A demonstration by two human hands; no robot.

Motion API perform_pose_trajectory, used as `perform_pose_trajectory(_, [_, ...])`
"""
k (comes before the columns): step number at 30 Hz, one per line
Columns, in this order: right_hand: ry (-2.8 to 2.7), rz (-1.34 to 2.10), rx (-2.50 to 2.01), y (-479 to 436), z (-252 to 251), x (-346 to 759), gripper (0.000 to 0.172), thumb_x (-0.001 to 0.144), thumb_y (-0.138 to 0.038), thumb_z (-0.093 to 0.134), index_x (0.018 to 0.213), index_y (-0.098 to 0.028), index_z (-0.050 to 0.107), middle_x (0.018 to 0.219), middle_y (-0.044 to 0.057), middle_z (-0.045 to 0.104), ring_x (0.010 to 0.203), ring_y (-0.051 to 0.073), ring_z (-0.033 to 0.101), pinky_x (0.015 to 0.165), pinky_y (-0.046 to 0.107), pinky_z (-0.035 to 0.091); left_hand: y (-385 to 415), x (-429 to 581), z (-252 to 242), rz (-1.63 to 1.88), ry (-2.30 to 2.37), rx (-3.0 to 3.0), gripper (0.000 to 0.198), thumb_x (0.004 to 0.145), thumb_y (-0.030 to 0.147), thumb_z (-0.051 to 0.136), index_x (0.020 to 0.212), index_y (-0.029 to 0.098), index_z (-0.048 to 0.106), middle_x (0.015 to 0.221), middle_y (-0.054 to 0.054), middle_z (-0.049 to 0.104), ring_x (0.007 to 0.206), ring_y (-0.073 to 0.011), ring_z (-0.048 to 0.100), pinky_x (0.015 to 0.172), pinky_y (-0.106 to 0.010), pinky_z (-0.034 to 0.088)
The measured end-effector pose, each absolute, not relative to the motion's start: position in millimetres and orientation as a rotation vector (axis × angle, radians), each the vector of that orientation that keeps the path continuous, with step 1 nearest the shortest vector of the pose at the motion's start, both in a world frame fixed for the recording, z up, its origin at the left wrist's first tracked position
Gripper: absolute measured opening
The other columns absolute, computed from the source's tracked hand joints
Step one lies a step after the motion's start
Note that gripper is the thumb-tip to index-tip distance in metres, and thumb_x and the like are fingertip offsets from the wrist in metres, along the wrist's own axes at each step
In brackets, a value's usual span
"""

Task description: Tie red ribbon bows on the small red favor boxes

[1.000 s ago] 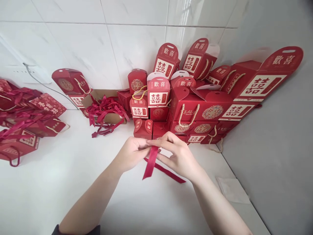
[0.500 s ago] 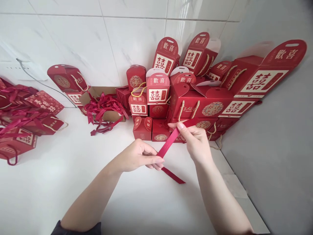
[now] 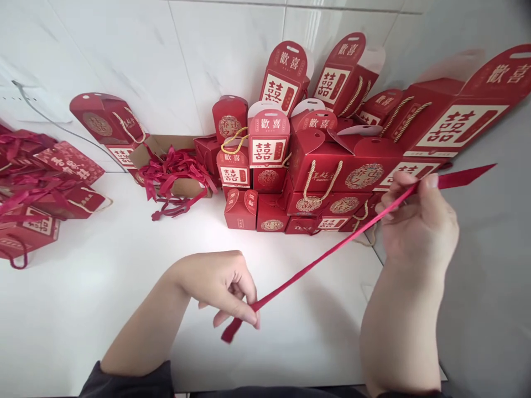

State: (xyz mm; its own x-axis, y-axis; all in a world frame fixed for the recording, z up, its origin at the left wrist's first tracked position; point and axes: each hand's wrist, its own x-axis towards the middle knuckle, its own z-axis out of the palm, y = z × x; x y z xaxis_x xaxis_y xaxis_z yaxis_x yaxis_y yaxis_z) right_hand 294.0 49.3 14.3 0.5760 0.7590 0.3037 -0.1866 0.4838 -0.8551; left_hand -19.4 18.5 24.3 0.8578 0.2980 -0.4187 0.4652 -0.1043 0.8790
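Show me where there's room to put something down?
Bare tabletop lies between the left box pile and the left hand, in front of the ribbon carton. A narrower strip runs between the small boxes and the stretched ribbon. The back corner stack is crowded.

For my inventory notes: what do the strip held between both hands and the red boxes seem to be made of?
Strip: likely fabric ribbon, faint sheen; it stretches thin and flat between left hand and right hand. Boxes: apparently matte printed card; folded flaps and sharp creases.

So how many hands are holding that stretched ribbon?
2. The left hand pinches the ribbon near its lower end; the right hand pinches it near the upper end. No other hands show.
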Motion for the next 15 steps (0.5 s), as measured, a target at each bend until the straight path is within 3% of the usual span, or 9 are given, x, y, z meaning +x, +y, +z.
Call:
perform_pose_trajectory(2, [-0.775, 0.597, -0.899, 46.9, 15.7, 297.5, 0.023, 0.086, -0.038, 0.064, 0.079, -0.020, 0.076, 0.081, 0.004, 0.067, 0.057, 0.011, 0.053, 0.046, 0.026, 0.032, 21.3, -23.7, 25.7, -0.222, 0.434, 1.815, 0.024, 0.086, 0.037, 0.062, 0.095, 0.022, 0.079, 0.044, 0.001, 0.054, 0.037, -0.0091, 0.042, 0.042, -0.023, 0.035])
perform_pose_trajectory(4, [-0.847, 0.535, -0.954, 40.7, 17.9, 291.8, 0.024, 0.087, -0.035, 0.063, 0.072, -0.020, 0.073, 0.081, 0.005, 0.070, 0.054, 0.011, 0.052, 0.046, 0.027, 0.033, 22.2, -22.1, 25.6, -0.188, 0.354, 1.935, 0.029, 0.078, 0.038, 0.071, 0.103, 0.025, 0.077, 0.053, 0.000, 0.056, 0.045, -0.0102, 0.045, 0.046, -0.024, 0.036])
perform_pose_trajectory(6, [-0.980, 0.509, -1.055, 31.4, 20.1, 276.4, 0.033, 0.088, -0.037, 0.062, 0.062, -0.018, 0.068, 0.078, 0.005, 0.071, 0.050, 0.010, 0.049, 0.045, 0.026, 0.032, 20.3, -12.6, 21.3, -0.013, 0.463, 1.997, 0.055, 0.066, 0.039, 0.081, 0.118, 0.027, 0.070, 0.074, -0.002, 0.064, 0.060, -0.0127, 0.053, 0.052, -0.023, 0.040])
perform_pose_trajectory(8, [-1.190, 0.573, -1.171, 21.7, 20.8, 254.4, 0.039, 0.088, -0.042, 0.062, 0.057, -0.017, 0.064, 0.063, 0.002, 0.067, 0.047, 0.010, 0.047, 0.045, 0.025, 0.033, 16.6, 3.1, 12.4, 0.223, 0.707, 1.913, 0.077, 0.065, 0.042, 0.081, 0.136, 0.026, 0.054, 0.088, -0.004, 0.066, 0.071, -0.0146, 0.059, 0.056, -0.022, 0.044])
perform_pose_trajectory(10, [-1.428, 0.655, -1.247, 15.2, 18.8, 231.6, 0.042, 0.090, -0.046, 0.059, 0.060, -0.017, 0.066, 0.046, -0.003, 0.053, 0.044, 0.009, 0.044, 0.046, 0.024, 0.034, 13.4, 19.8, 1.1, 0.387, 0.867, 1.702, 0.073, 0.078, 0.040, 0.071, 0.144, 0.023, 0.043, 0.075, -0.001, 0.065, 0.062, -0.0122, 0.059, 0.053, -0.021, 0.043])
perform_pose_trajectory(11, [-1.519, 0.663, -1.274, 13.7, 16.8, 222.0, 0.044, 0.091, -0.047, 0.056, 0.060, -0.016, 0.066, 0.044, -0.004, 0.049, 0.043, 0.009, 0.042, 0.046, 0.023, 0.034, 12.5, 26.7, -4.3, 0.437, 0.877, 1.585, 0.067, 0.082, 0.040, 0.068, 0.142, 0.020, 0.045, 0.070, 0.000, 0.064, 0.056, -0.0110, 0.058, 0.049, -0.020, 0.041])
perform_pose_trajectory(15, [-1.697, 0.412, -1.373, 17.7, 7.7, 207.4, 0.051, 0.094, -0.046, 0.051, 0.054, -0.015, 0.059, 0.046, -0.003, 0.047, 0.046, 0.008, 0.039, 0.047, 0.023, 0.029, 13.4, 35.8, -14.4, 0.590, 0.870, 1.269, 0.036, 0.087, 0.043, 0.062, 0.105, 0.014, 0.072, 0.082, -0.009, 0.074, 0.048, -0.0088, 0.061, 0.040, -0.018, 0.041])
